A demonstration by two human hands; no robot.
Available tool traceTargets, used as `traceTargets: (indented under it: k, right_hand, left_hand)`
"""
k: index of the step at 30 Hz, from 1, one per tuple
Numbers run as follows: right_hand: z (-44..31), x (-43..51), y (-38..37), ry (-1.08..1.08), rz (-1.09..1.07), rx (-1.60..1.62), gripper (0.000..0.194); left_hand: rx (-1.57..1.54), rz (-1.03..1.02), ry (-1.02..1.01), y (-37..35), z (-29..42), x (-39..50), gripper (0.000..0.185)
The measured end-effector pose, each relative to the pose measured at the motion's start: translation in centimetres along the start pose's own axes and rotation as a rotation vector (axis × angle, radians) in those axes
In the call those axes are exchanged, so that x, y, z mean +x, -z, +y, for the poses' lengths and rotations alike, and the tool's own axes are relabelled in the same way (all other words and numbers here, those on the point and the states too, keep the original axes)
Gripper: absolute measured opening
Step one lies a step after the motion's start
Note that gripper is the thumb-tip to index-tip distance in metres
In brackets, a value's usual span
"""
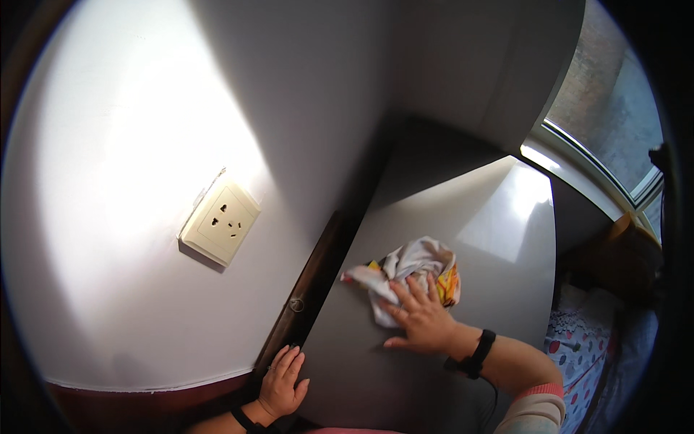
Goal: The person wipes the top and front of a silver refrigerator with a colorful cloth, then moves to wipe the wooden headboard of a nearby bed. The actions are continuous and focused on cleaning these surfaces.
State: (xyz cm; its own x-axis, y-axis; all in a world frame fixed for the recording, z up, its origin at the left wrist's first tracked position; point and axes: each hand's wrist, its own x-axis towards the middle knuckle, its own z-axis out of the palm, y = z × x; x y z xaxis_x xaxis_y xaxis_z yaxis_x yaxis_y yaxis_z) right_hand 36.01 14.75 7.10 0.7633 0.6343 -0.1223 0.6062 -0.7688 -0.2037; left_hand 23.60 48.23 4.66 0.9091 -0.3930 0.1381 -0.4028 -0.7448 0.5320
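Note:
A crumpled white cloth (417, 260) with yellow, orange and red patches lies on a smooth grey surface (499, 282). My right hand (420, 314) presses flat on the cloth's near side, fingers spread, with a black band on the wrist. At the surface's left edge rests my left hand (283, 380), which holds nothing; it wears a ring and a dark wristband. Its fingertips touch the dark strip between the surface and the wall.
A cream wall socket (221, 223) is on the white wall at left. In the dark gap beside the surface lies a small ring-shaped thing (296, 305). A window (607, 108) stands at upper right, and patterned fabric (577, 347) lies at lower right.

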Motion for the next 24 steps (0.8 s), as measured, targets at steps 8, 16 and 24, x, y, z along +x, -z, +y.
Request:
traceTargets:
  k: [8,16,24]
  right_hand:
    - [-6.9,1.0,-0.9,0.493,-0.18,0.158,0.059]
    - [6.3,14.9,2.4,-0.156,0.042,-0.019,0.066]
    - [10.6,17.2,3.7,-0.442,0.032,0.012,0.073]
  left_hand:
    - [-0.011,0.009,0.022,0.0,-0.2,-0.1,0.055]
    - [-0.034,-0.002,0.041,0.2,0.1,0.2,0.056]
    - [-0.028,-0.003,0.033,0.3,0.2,0.4,0.057]
